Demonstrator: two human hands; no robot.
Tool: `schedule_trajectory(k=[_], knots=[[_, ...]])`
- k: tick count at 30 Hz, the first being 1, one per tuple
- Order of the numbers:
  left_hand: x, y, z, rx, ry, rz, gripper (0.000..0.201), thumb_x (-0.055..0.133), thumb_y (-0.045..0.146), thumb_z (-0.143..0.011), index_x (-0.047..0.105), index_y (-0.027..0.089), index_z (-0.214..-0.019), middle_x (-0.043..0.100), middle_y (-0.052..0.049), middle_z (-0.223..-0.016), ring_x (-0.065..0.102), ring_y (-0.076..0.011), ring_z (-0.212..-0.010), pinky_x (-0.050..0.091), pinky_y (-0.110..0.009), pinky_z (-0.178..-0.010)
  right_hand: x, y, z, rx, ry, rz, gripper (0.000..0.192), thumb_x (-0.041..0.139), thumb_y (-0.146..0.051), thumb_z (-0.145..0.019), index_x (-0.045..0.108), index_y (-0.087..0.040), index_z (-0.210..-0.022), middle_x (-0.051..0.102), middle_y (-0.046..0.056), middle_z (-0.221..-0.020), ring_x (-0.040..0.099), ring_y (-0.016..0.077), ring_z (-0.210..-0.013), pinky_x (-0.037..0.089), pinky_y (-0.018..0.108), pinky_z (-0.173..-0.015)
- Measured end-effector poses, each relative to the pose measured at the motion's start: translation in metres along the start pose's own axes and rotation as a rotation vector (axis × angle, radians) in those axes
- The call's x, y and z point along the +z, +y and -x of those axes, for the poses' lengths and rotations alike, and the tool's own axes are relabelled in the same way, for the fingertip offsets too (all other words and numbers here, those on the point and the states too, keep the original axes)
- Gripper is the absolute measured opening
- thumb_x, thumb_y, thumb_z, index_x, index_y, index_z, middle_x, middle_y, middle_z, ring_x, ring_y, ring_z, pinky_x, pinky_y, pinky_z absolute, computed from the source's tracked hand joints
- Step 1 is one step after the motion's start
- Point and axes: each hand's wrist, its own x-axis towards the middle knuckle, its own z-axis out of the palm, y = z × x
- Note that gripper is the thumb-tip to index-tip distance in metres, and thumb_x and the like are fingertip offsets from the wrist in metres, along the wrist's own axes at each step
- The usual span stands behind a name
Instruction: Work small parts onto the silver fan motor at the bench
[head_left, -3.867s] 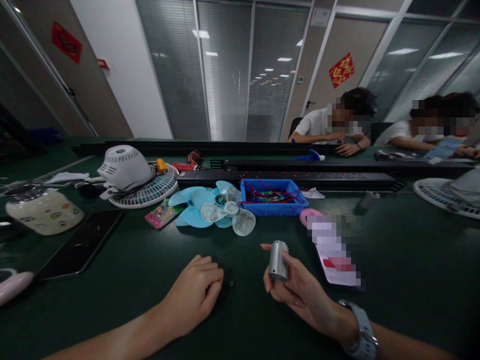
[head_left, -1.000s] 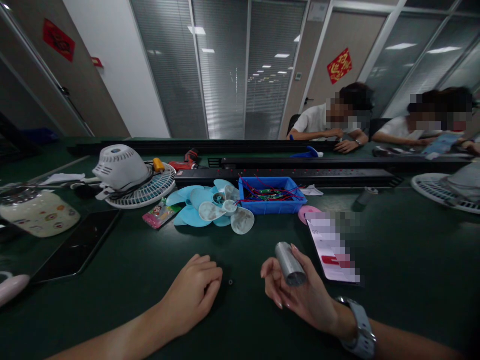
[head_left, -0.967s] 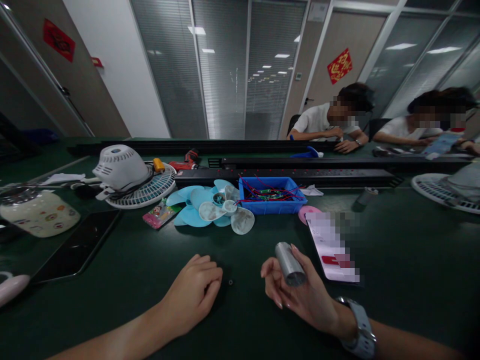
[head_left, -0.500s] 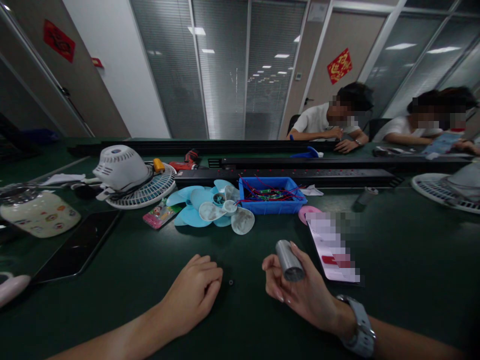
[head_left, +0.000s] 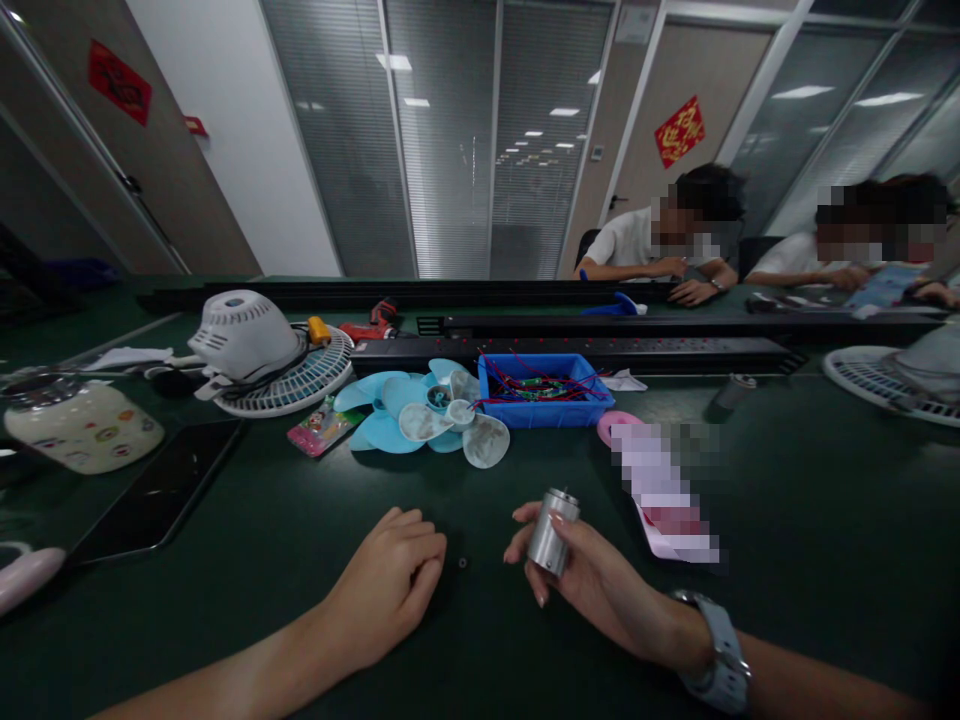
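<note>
My right hand [head_left: 592, 570] holds a small silver electric motor [head_left: 553, 532] between thumb and fingers, above the table. Its short shaft points up, and the cylinder leans slightly. My left hand [head_left: 394, 570] rests on the dark green tabletop, fingers curled into a loose fist; its palm is turned away, so anything inside is hidden. Just right of this fist lies a tiny dark ring-shaped part [head_left: 463, 563], apart from both hands. Beyond the hands is a pile of light blue and greyish fan blades [head_left: 390, 410]. A pink-cased phone-like object [head_left: 660, 500], partly blurred, lies beyond my right wrist.
A blue bin [head_left: 547, 405] holds wires and circuit boards. Further left are a white fan head [head_left: 247, 345], a red drill [head_left: 375, 322], a black tablet [head_left: 161, 490] and a cream pot [head_left: 82, 430]. Another metal cylinder [head_left: 735, 390] stands right. Co-workers sit across the table.
My right hand has turned the motor from lying tilted toward me to nearly upright, shaft end up, and shifted it slightly left and down. The left hand has stayed put.
</note>
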Motion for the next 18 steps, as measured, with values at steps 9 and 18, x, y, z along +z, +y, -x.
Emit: schedule_trajectory(k=[9,18], knots=[[0.0010,-0.0009,-0.0009,0.002,-0.005,-0.002,0.029,0.035,0.018,-0.092,0.052,0.017,-0.069,0.056,-0.002,-0.071,0.049,-0.0186,-0.075,0.032,-0.035,-0.074,-0.0060,0.0023,-0.0010,0.005,-0.016,-0.026,0.042,0.062,-0.032,-0.085,0.056,-0.017,-0.124,0.069,0.010,-0.101,0.059,0.0141,-0.070,0.043,0.031,-0.068],[-0.0004,0.0006,-0.0002,-0.006,-0.012,0.008,0.029,0.034,0.019,-0.092,0.051,0.017,-0.068,0.056,-0.002,-0.071,0.049,-0.0183,-0.075,0.032,-0.035,-0.075,-0.0023,-0.0028,-0.0011,0.044,-0.014,-0.028,0.049,0.051,-0.046,-0.090,0.055,-0.015,-0.129,0.070,0.011,-0.099,0.057,0.0131,-0.066,0.042,0.029,-0.064]])
